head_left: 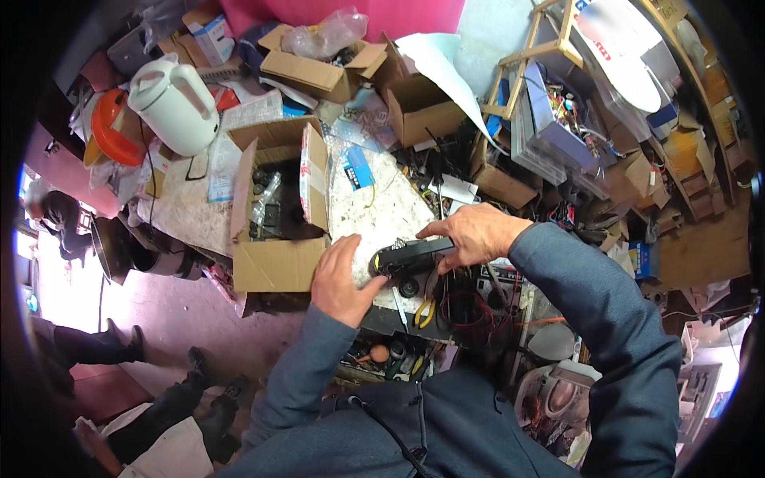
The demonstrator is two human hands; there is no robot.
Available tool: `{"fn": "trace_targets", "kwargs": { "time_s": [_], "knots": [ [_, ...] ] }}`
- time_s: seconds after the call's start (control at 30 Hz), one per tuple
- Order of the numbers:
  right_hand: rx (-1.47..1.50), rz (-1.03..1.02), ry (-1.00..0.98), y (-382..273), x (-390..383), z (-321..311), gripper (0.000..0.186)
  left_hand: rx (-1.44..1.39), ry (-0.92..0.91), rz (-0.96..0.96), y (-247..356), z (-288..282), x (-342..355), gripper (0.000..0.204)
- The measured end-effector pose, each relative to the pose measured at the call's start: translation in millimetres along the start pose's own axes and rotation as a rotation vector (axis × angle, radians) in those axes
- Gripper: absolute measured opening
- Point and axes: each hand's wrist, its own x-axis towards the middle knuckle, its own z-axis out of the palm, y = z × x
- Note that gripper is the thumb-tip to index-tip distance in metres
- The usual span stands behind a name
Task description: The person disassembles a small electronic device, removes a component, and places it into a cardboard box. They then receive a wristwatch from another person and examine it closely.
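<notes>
A long black device [414, 253] with a yellow band at its left end is tilted over the worktop [374, 209]. My right hand [476, 233] grips its right end, the index finger reaching along the far side. Beside the left end is my left hand [343, 280], fingers stretched and thumb apart; whether the thumb touches the device I cannot tell. Just below the device sits a small round black part [409, 287]. Nearer me are yellow-handled pliers [425, 313] and a slim pale tool [400, 307].
An open cardboard box [275, 267] with dark parts stands left of my hands. A white kettle [174, 107] is farther left. More cartons [422, 111] crowd the back; clutter and red wires [478, 312] lie right. Another person's legs [163, 422] show at lower left.
</notes>
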Motion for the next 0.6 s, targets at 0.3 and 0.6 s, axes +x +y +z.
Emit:
{"fn": "trace_targets", "kwargs": {
  "time_s": [0.3, 0.6],
  "knots": [
    [-0.09, 0.057, 0.009, -24, 12, -1, 0.064, 0.11, -0.115, -0.156, -23, 51, -21, 0.056],
    [-0.143, 0.048, 0.12, -20, 11, 9, 0.052, 0.031, -0.113, -0.285, -29, 78, -12, 0.042]
  ]
}}
